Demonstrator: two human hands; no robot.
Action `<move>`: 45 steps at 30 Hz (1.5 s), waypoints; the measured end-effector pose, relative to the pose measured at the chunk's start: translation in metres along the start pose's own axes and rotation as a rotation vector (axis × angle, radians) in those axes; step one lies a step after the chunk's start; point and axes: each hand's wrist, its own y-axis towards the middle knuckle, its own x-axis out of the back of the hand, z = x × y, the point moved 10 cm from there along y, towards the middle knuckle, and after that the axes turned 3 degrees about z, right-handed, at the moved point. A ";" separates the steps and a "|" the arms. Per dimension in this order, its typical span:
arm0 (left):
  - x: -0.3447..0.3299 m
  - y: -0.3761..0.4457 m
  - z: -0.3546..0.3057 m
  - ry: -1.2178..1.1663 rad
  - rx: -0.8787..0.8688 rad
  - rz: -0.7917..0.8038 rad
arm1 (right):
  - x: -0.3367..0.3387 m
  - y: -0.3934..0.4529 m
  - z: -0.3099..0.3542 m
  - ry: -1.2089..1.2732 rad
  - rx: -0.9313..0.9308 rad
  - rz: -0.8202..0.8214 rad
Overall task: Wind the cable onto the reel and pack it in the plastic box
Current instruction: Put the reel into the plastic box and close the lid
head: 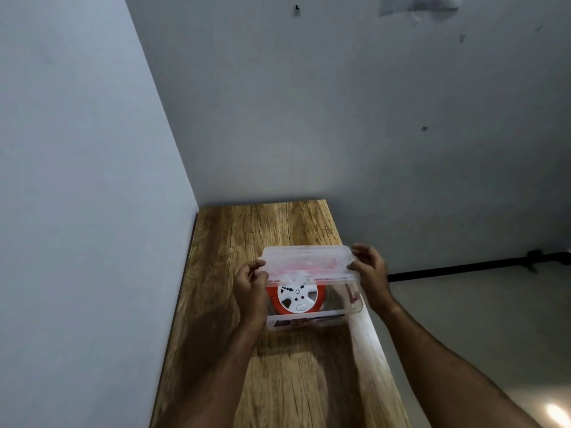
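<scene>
Your left hand [251,288] and your right hand [369,270] hold the clear lid [309,262] by its two short ends, just above the plastic box [312,319]. The left grip is closed on the lid's left end, with the fingers curled over the top edge and the thumb tucked against the side. The right grip is closed on the right end, with the fingertips curled over the top of the lid's corner and the thumb under its rim. The lid sits tilted, its far edge higher than its near edge, and it covers the far part of the box while the near part stays open to view.

The reel [297,299] is inside the box, at its left side, seen through the opening and the clear wall. It shows a white hub face with dark holes and an orange band around it; whether that orange is the wound cable or the reel's own rim cannot be told. A faint pink tint shows through the lid.

The box stands on the wooden bench [234,242], towards its right edge, with your forearms reaching in from the near end. The bench runs along the pale wall [92,180] on your left and meets the grey wall ahead. To the right, down by the floor, a black bar [463,268] runs along the foot of the wall.
</scene>
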 end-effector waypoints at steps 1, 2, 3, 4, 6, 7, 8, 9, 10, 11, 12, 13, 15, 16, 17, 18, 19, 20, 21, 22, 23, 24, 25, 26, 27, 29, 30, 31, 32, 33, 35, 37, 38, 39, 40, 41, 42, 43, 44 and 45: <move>0.002 -0.004 0.000 0.018 -0.017 -0.004 | 0.000 -0.003 -0.002 -0.004 0.006 0.012; 0.003 -0.008 -0.001 0.040 -0.040 -0.011 | 0.000 -0.006 -0.004 -0.018 0.012 0.014; 0.006 -0.011 0.000 0.060 -0.060 -0.020 | 0.000 -0.009 -0.006 -0.027 0.019 0.012; 0.007 -0.015 0.001 0.073 -0.076 -0.027 | 0.001 -0.011 -0.009 -0.045 0.021 0.003; 0.010 -0.023 0.005 0.091 -0.094 -0.020 | 0.002 -0.014 -0.014 -0.069 0.024 -0.013; 0.010 -0.026 0.006 0.100 -0.110 -0.012 | 0.002 -0.015 -0.015 -0.077 0.034 -0.016; 0.011 -0.030 0.006 0.111 -0.131 -0.009 | 0.002 -0.016 -0.015 -0.091 0.043 -0.019; 0.012 -0.034 0.006 0.120 -0.149 -0.007 | 0.003 -0.017 -0.014 -0.098 0.053 -0.022; 0.012 -0.036 0.006 0.123 -0.163 -0.005 | 0.003 -0.019 -0.013 -0.113 0.062 -0.026; 0.012 -0.039 0.007 0.127 -0.166 -0.006 | 0.003 -0.021 -0.011 -0.126 0.072 -0.026; 0.012 -0.042 0.006 0.133 -0.172 -0.008 | 0.003 -0.022 -0.009 -0.140 0.083 -0.021; 0.013 -0.045 0.005 0.147 -0.183 -0.012 | 0.002 -0.023 -0.008 -0.151 0.093 -0.016; 0.012 -0.052 0.003 0.190 -0.222 -0.010 | 0.002 -0.026 -0.006 -0.172 0.112 -0.008; 0.011 -0.055 0.003 0.221 -0.246 -0.010 | 0.002 -0.026 -0.006 -0.183 0.115 -0.007; 0.011 -0.057 0.002 0.253 -0.270 -0.010 | 0.002 -0.027 -0.005 -0.201 0.118 -0.011; 0.010 -0.059 0.002 0.281 -0.287 -0.009 | 0.001 -0.027 -0.006 -0.222 0.118 -0.014; 0.010 -0.059 0.003 0.302 -0.290 -0.007 | 0.001 -0.026 -0.006 -0.245 0.114 -0.016; 0.009 -0.058 0.004 0.315 -0.281 -0.002 | 0.000 -0.026 -0.006 -0.259 0.108 -0.016; 0.008 -0.056 0.005 0.330 -0.267 0.002 | -0.001 -0.024 -0.006 -0.271 0.105 -0.013; 0.007 -0.055 0.005 0.348 -0.260 0.006 | -0.001 -0.022 -0.007 -0.276 0.102 -0.008; 0.006 -0.053 0.005 0.371 -0.259 0.009 | -0.001 -0.020 -0.008 -0.281 0.097 -0.003; 0.004 -0.052 0.003 0.398 -0.262 0.014 | 0.000 -0.018 -0.009 -0.283 0.097 0.000; 0.002 -0.051 0.003 0.435 -0.261 0.020 | 0.000 -0.017 -0.009 -0.280 0.094 0.008; -0.001 -0.050 0.002 0.480 -0.255 0.027 | -0.002 -0.016 -0.012 -0.266 0.081 0.028; -0.004 -0.049 0.001 0.529 -0.243 0.038 | -0.004 -0.018 -0.014 -0.242 0.060 0.047; -0.013 -0.048 -0.002 0.667 -0.246 0.077 | -0.008 -0.022 -0.018 -0.184 0.031 0.056; -0.019 -0.048 -0.004 0.764 -0.263 0.106 | -0.009 -0.024 -0.019 -0.155 0.027 0.052; -0.025 -0.047 -0.006 0.859 -0.283 0.132 | -0.010 -0.026 -0.020 -0.121 0.021 0.049; -0.029 -0.045 -0.007 0.931 -0.299 0.154 | -0.010 -0.025 -0.024 -0.099 0.010 0.043; -0.032 -0.042 -0.007 0.983 -0.309 0.169 | -0.010 -0.025 -0.028 -0.081 -0.004 0.034; -0.038 -0.036 -0.009 1.067 -0.342 0.179 | -0.009 -0.024 -0.032 -0.060 -0.021 0.023; -0.043 -0.033 -0.012 1.130 -0.368 0.180 | -0.011 -0.025 -0.035 -0.069 -0.032 0.029; -0.046 -0.032 -0.013 1.151 -0.373 0.190 | -0.013 -0.025 -0.034 -0.081 -0.020 0.039; -0.050 -0.030 -0.012 1.170 -0.366 0.215 | -0.017 -0.025 -0.034 -0.101 -0.010 0.053; -0.054 -0.027 -0.010 1.181 -0.355 0.252 | -0.022 -0.025 -0.034 -0.117 -0.007 0.072; -0.059 -0.025 -0.007 1.187 -0.349 0.296 | -0.028 -0.024 -0.034 -0.133 -0.012 0.090; -0.063 -0.023 -0.003 1.188 -0.347 0.339 | -0.034 -0.023 -0.033 -0.150 -0.017 0.104; -0.066 -0.020 0.001 1.187 -0.345 0.372 | -0.041 -0.022 -0.031 -0.164 -0.022 0.110; -0.066 -0.016 0.005 1.191 -0.342 0.392 | -0.046 -0.021 -0.029 -0.169 -0.026 0.105; -0.064 -0.012 0.008 1.202 -0.345 0.399 | -0.051 -0.020 -0.027 -0.163 -0.035 0.093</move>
